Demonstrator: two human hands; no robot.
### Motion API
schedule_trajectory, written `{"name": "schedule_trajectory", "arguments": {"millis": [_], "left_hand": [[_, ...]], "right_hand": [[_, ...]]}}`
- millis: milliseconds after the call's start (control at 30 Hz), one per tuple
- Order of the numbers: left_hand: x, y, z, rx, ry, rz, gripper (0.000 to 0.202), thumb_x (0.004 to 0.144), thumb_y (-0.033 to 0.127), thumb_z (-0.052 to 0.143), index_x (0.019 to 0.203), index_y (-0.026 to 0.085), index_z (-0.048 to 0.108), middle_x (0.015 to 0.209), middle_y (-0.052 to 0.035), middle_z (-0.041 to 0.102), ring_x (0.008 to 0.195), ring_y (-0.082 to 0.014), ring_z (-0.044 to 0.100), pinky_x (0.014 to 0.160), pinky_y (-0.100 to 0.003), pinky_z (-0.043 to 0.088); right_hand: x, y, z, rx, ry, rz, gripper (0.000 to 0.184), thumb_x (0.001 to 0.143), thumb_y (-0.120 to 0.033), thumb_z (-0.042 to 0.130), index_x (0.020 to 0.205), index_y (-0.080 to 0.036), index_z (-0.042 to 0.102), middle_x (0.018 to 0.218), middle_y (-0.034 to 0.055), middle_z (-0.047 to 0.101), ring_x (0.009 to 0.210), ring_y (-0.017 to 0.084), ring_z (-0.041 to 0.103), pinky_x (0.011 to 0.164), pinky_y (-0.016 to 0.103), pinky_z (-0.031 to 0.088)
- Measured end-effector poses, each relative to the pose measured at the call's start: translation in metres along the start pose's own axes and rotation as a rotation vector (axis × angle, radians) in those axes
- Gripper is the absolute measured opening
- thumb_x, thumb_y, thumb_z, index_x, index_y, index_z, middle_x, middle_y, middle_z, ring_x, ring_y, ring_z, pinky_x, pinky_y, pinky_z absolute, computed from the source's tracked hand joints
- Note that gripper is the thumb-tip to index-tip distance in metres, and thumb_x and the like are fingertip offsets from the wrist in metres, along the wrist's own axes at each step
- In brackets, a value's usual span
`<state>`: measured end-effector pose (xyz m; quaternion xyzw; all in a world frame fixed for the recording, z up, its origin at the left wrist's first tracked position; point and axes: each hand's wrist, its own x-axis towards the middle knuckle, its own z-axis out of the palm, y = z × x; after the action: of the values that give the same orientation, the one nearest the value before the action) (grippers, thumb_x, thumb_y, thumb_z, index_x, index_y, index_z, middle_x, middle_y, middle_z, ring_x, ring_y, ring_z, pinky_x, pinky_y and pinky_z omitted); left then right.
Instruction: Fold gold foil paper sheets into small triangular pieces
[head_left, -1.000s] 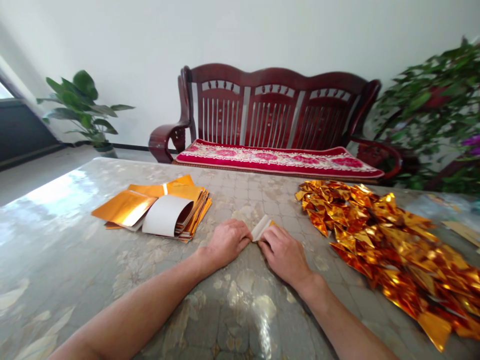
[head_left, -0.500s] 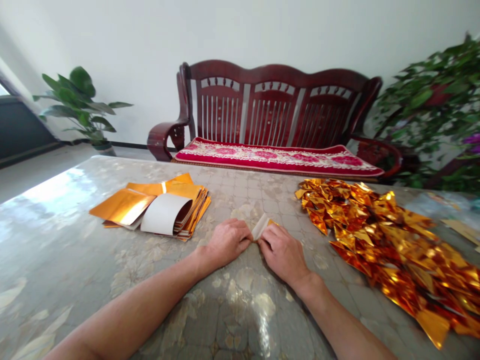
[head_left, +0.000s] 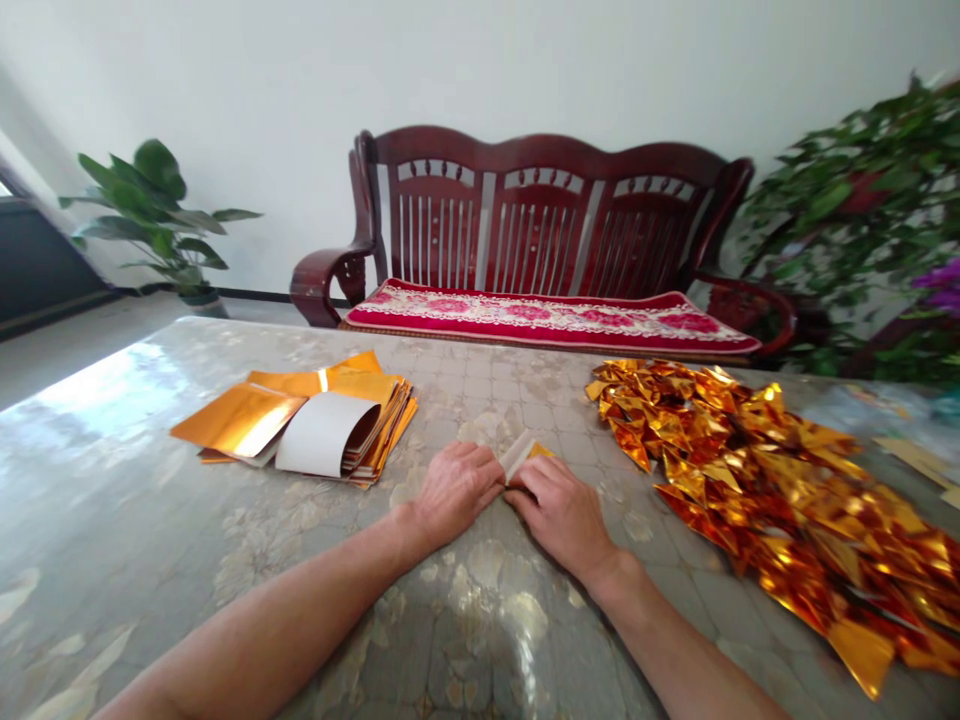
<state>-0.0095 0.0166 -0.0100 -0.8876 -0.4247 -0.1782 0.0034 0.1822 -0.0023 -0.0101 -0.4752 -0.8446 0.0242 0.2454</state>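
Between my hands is a small sheet of gold foil paper (head_left: 519, 453), partly folded, with its pale back and a bit of gold edge showing. My left hand (head_left: 459, 490) pinches its left side, fingers closed. On the other side my right hand (head_left: 561, 508) is closed on it too, thumb and fingertips at the near fold. The fingers hide much of the paper. To the left lies a stack of flat gold foil paper (head_left: 247, 415), one sheet curled over with its white back up. On the right spreads a large heap of folded gold foil pieces (head_left: 750, 480).
The patterned table (head_left: 315, 590) has a glossy cover. Clear plastic wrapping (head_left: 862, 405) and pale card strips (head_left: 911, 460) lie at the far right. Beyond the table stand a dark red wooden bench (head_left: 540, 220) and potted plants (head_left: 161, 215).
The view has shifted slightly. My right fingers have moved a little along the paper, and slightly more of its gold corner shows. Both hands stay on it.
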Motion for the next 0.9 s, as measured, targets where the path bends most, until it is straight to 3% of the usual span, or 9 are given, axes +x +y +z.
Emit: {"name": "schedule_trajectory", "arguments": {"millis": [167, 267, 400, 500, 667, 900], "left_hand": [[-0.001, -0.010, -0.003, 0.021, -0.013, -0.008, 0.021, 0.098, 0.026, 0.050, 0.088, 0.021, 0.068, 0.085, -0.0031, 0.065, 0.082, -0.0183, 0.056, 0.074, -0.030, 0.040], [-0.003, -0.017, -0.003, -0.043, -0.039, -0.009, 0.020, 0.097, 0.020, 0.050, 0.092, 0.022, 0.069, 0.087, -0.0033, 0.066, 0.085, -0.0178, 0.057, 0.075, -0.028, 0.042], [-0.005, -0.019, -0.002, -0.115, -0.065, -0.032, 0.023, 0.094, 0.012, 0.049, 0.098, 0.022, 0.070, 0.092, -0.0038, 0.067, 0.089, -0.0176, 0.058, 0.079, -0.028, 0.045], [-0.006, -0.017, -0.003, -0.117, -0.081, -0.030, 0.026, 0.092, 0.009, 0.048, 0.102, 0.022, 0.069, 0.094, -0.0039, 0.067, 0.091, -0.0181, 0.059, 0.081, -0.028, 0.046], [-0.007, -0.015, -0.005, -0.126, -0.095, 0.044, 0.031, 0.091, 0.008, 0.047, 0.109, 0.025, 0.067, 0.098, -0.0031, 0.068, 0.095, -0.0184, 0.060, 0.086, -0.028, 0.045], [-0.003, -0.003, -0.014, -0.168, -0.082, -0.032, 0.026, 0.095, 0.016, 0.045, 0.094, 0.020, 0.070, 0.094, -0.0039, 0.070, 0.092, -0.0181, 0.062, 0.091, -0.030, 0.044]], "right_hand": [[0.000, 0.008, -0.006, 0.140, 0.065, -0.022, 0.014, 0.095, -0.028, 0.055, 0.102, -0.023, 0.067, 0.103, 0.0046, 0.070, 0.099, 0.021, 0.060, 0.089, 0.035, 0.047], [0.003, 0.022, -0.007, 0.095, 0.124, -0.014, 0.021, 0.097, -0.024, 0.050, 0.108, -0.023, 0.068, 0.110, 0.0066, 0.070, 0.106, 0.023, 0.058, 0.094, 0.041, 0.046], [0.007, 0.033, -0.006, 0.039, 0.080, -0.033, 0.025, 0.093, -0.023, 0.054, 0.115, -0.024, 0.066, 0.115, 0.0074, 0.068, 0.109, 0.025, 0.057, 0.095, 0.044, 0.046], [0.009, 0.032, -0.006, 0.018, 0.058, -0.027, 0.020, 0.093, -0.024, 0.056, 0.110, -0.024, 0.068, 0.105, 0.0066, 0.068, 0.103, 0.024, 0.056, 0.090, 0.041, 0.046], [0.010, 0.030, -0.008, -0.013, 0.042, -0.028, 0.012, 0.093, -0.025, 0.058, 0.084, -0.023, 0.067, 0.092, 0.0044, 0.066, 0.095, 0.022, 0.054, 0.084, 0.036, 0.043], [0.011, 0.032, -0.004, -0.073, 0.036, -0.072, 0.018, 0.096, -0.027, 0.054, 0.081, -0.024, 0.065, 0.083, 0.0025, 0.066, 0.083, 0.020, 0.055, 0.075, 0.033, 0.039]]}}
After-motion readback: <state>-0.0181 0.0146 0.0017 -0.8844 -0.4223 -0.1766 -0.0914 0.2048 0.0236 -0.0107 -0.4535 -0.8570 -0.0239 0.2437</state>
